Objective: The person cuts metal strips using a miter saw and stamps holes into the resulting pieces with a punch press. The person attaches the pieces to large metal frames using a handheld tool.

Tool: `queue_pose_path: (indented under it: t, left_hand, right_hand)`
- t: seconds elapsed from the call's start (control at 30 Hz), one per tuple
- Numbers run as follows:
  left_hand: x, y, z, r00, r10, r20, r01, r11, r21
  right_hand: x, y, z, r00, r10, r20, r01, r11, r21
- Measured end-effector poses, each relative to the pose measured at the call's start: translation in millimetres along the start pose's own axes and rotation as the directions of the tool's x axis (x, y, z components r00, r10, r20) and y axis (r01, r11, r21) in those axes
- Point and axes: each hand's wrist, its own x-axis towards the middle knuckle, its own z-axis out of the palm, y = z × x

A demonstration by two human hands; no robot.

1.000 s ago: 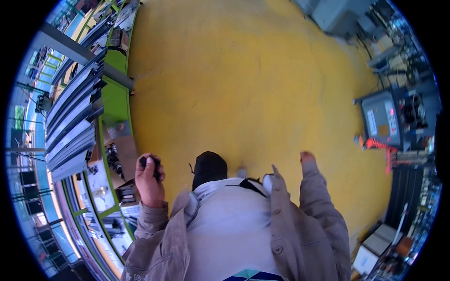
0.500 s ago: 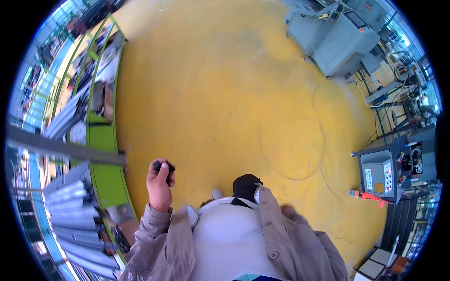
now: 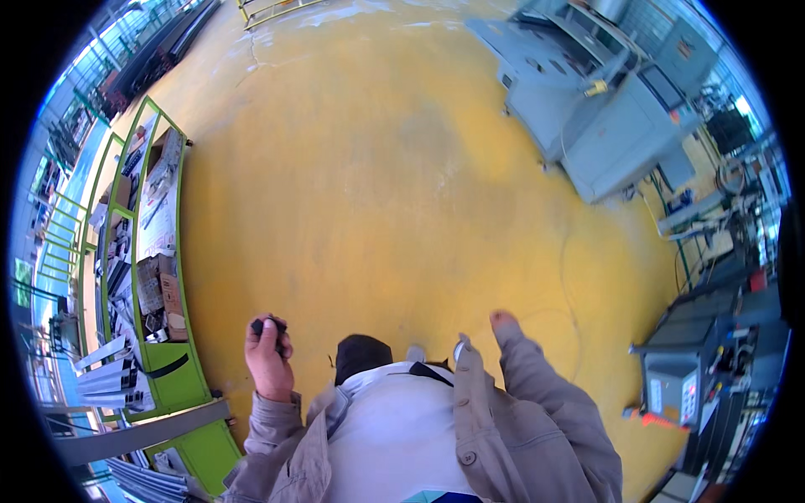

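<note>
Carrying looks under way: left hand (image 3: 268, 356) at seven o'clock grips a small dark object (image 3: 267, 325) over the yellow floor (image 3: 377, 193); right hand (image 3: 503, 319), nearly sleeve-hidden, grip unclear, nothing set down.

Left hand (image 3: 268, 356) raised in a fist, right hand (image 3: 503, 319) hanging low.

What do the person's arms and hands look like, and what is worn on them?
Both hands, the left hand and the right hand, are bare, without gloves. Long grey-beige jacket sleeves with buttoned front cover both arms to the wrists, over a white shirt.
</note>
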Motion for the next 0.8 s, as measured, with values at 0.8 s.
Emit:
queue_pose_path:
  t: [0.8]
  left_hand:
    - [808.8, 4.5, 631.9, 0.958, -0.117, 0.261, 0.116, 0.993, 0.02]
  right_hand:
    - [598.9, -130.9, -179.1, 0.775, 0.151, 0.614, 0.099, 0.93, -0.353]
